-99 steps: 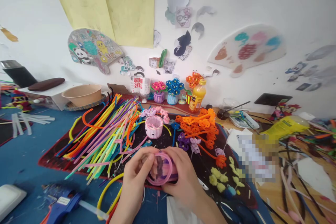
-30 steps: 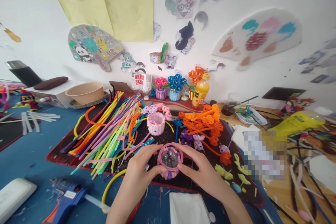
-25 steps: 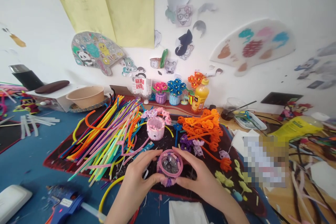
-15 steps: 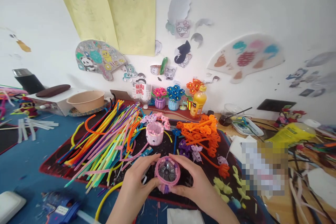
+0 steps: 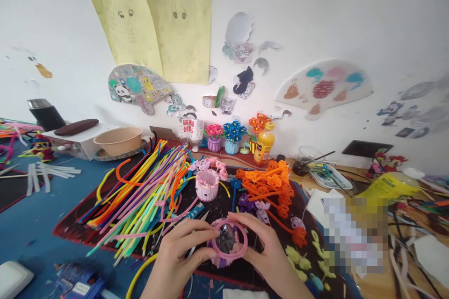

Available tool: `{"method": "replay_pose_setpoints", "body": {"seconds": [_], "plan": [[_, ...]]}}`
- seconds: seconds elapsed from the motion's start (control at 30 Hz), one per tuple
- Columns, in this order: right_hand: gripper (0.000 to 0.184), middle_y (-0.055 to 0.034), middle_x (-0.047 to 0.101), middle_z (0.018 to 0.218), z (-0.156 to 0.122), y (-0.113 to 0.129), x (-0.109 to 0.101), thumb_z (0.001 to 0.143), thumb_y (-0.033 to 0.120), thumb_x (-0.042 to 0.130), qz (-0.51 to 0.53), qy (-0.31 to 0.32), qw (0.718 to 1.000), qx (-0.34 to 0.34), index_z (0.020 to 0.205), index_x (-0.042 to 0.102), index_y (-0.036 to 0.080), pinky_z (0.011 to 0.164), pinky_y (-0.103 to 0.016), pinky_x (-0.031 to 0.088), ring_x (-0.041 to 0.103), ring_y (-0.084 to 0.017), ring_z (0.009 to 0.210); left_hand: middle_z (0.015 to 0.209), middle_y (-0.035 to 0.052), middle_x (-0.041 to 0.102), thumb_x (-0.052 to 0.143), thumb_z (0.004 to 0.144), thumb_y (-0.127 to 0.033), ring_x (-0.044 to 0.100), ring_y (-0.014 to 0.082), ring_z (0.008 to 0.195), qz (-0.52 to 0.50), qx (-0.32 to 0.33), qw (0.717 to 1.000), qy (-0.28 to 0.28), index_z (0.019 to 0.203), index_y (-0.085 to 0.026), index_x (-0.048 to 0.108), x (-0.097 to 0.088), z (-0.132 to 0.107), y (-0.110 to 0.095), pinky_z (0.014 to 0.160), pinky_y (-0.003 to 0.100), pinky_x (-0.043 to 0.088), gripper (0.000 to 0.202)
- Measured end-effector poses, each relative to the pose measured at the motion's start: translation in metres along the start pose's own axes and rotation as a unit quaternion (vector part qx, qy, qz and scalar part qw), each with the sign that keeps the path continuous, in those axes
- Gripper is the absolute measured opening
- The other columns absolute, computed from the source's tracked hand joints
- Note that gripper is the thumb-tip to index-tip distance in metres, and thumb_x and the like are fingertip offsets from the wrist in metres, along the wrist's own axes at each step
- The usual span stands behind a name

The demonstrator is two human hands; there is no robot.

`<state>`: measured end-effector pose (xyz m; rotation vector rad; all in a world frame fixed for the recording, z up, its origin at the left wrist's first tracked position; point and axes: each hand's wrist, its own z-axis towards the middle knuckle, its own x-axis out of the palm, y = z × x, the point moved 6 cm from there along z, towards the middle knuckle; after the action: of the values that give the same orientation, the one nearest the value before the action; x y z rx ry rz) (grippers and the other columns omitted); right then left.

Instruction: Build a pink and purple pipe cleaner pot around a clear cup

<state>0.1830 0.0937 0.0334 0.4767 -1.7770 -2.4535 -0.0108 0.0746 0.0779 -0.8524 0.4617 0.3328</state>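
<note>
A small round pot wrapped in pink and purple pipe cleaners (image 5: 227, 243) is held between both my hands over the black mat (image 5: 70, 224), its clear plastic inside facing me. My left hand (image 5: 184, 247) grips its left side with fingers and thumb curled round the pink rim. My right hand (image 5: 261, 247) cups the right side, fingers bent over the rim. A second pink pot (image 5: 206, 185) stands on the mat just beyond.
A heap of coloured pipe cleaners (image 5: 140, 187) lies to the left, orange pipe-cleaner flowers (image 5: 271, 182) to the right. A blue glue gun (image 5: 79, 285) is near the front left. An orange bottle (image 5: 264, 143), small flower pots (image 5: 231, 133) and a paper bowl (image 5: 118, 140) stand along the wall.
Both hands kept hold of the pot and turned it from sideways to open side facing me. The camera tilted up, so hands and pot sit lower in view.
</note>
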Motion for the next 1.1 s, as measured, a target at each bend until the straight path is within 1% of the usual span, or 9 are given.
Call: {"method": "replay_pose_setpoints", "body": {"seconds": [0.07, 0.13, 0.33, 0.43, 0.5, 0.67, 0.8, 0.93, 1.1], "plan": [[0.026, -0.0072, 0.076, 0.117, 0.001, 0.000, -0.001, 0.092, 0.039, 0.068, -0.005, 0.004, 1.000, 0.000, 0.116, 0.075, 0.030, 0.098, -0.036, 0.055, 0.071, -0.025, 0.110, 0.088, 0.0052, 0.079, 0.070, 0.088, -0.043, 0.076, 0.0180, 0.077, -0.002, 0.002, 1.000, 0.003, 0.090, -0.030, 0.082, 0.003, 0.000, -0.001, 0.069, 0.024, 0.062, 0.017], [0.020, -0.0069, 0.078, 0.112, 0.001, -0.001, -0.003, 0.094, 0.036, 0.066, -0.014, 0.007, 1.000, -0.005, 0.108, 0.079, 0.030, 0.095, -0.035, 0.056, 0.072, -0.025, 0.106, 0.087, 0.0056, 0.079, 0.070, 0.087, -0.043, 0.076, 0.0184, 0.077, -0.007, 0.009, 1.000, 0.001, 0.087, -0.029, 0.082, 0.005, 0.001, -0.003, 0.070, 0.025, 0.061, 0.018], [0.021, -0.0057, 0.080, 0.107, 0.001, -0.002, -0.005, 0.097, 0.033, 0.061, -0.021, -0.022, 0.999, -0.020, 0.105, 0.081, 0.031, 0.088, -0.032, 0.058, 0.074, -0.023, 0.099, 0.093, 0.0065, 0.075, 0.077, 0.075, -0.054, 0.069, 0.0197, 0.081, -0.021, 0.015, 0.999, 0.047, 0.094, -0.030, 0.081, 0.020, 0.001, -0.014, 0.068, 0.028, 0.058, 0.031], [0.020, -0.0054, 0.080, 0.106, 0.000, 0.000, -0.006, 0.096, 0.035, 0.063, -0.022, -0.046, 0.998, -0.023, 0.106, 0.081, 0.032, 0.084, -0.032, 0.060, 0.075, -0.023, 0.098, 0.090, 0.0066, 0.074, 0.070, 0.085, -0.048, 0.066, 0.0202, 0.083, -0.031, 0.009, 0.997, 0.073, 0.083, -0.029, 0.081, 0.026, 0.001, -0.020, 0.072, 0.030, 0.056, 0.022], [0.020, -0.0054, 0.080, 0.104, -0.001, 0.001, -0.006, 0.094, 0.036, 0.065, -0.021, -0.055, 0.998, -0.021, 0.106, 0.081, 0.033, 0.082, -0.032, 0.060, 0.075, -0.023, 0.095, 0.089, 0.0068, 0.074, 0.066, 0.089, -0.045, 0.065, 0.0202, 0.085, -0.037, -0.007, 0.996, 0.078, 0.076, -0.027, 0.080, 0.028, 0.000, -0.021, 0.074, 0.031, 0.056, 0.026], [0.019, -0.0059, 0.081, 0.094, -0.001, 0.005, -0.009, 0.093, 0.038, 0.066, -0.028, -0.076, 0.996, -0.032, 0.101, 0.083, 0.031, 0.073, -0.032, 0.062, 0.075, -0.023, 0.083, 0.092, 0.0074, 0.074, 0.068, 0.081, -0.059, 0.064, 0.0210, 0.085, -0.070, -0.013, 0.995, 0.075, 0.083, -0.026, 0.079, 0.030, 0.000, -0.026, 0.074, 0.031, 0.054, 0.035], [0.019, -0.0047, 0.080, 0.094, -0.002, 0.008, -0.010, 0.093, 0.033, 0.067, -0.034, -0.110, 0.992, -0.044, 0.106, 0.081, 0.034, 0.069, -0.029, 0.061, 0.075, -0.021, 0.081, 0.093, 0.0052, 0.074, 0.071, 0.080, -0.053, 0.063, 0.0193, 0.087, -0.083, -0.013, 0.991, 0.102, 0.085, -0.026, 0.078, 0.038, 0.000, -0.032, 0.078, 0.029, 0.051, 0.028], [0.022, -0.0030, 0.080, 0.094, -0.004, 0.012, -0.010, 0.092, 0.027, 0.067, -0.031, -0.136, 0.989, -0.052, 0.109, 0.080, 0.036, 0.071, -0.027, 0.061, 0.075, -0.020, 0.082, 0.089, 0.0027, 0.075, 0.077, 0.078, -0.047, 0.061, 0.0184, 0.083, -0.044, 0.014, 0.992, 0.115, 0.082, -0.025, 0.077, 0.046, 0.001, -0.037, 0.076, 0.030, 0.048, 0.022], [0.022, -0.0022, 0.081, 0.094, -0.005, 0.015, -0.011, 0.090, 0.023, 0.070, -0.028, -0.148, 0.987, -0.048, 0.104, 0.082, 0.035, 0.073, -0.027, 0.062, 0.076, -0.019, 0.083, 0.087, 0.0017, 0.077, 0.072, 0.087, -0.041, 0.061, 0.0186, 0.081, -0.004, 0.032, 0.992, 0.122, 0.079, -0.025, 0.075, 0.050, 0.000, -0.038, 0.073, 0.033, 0.047, 0.018]]}}
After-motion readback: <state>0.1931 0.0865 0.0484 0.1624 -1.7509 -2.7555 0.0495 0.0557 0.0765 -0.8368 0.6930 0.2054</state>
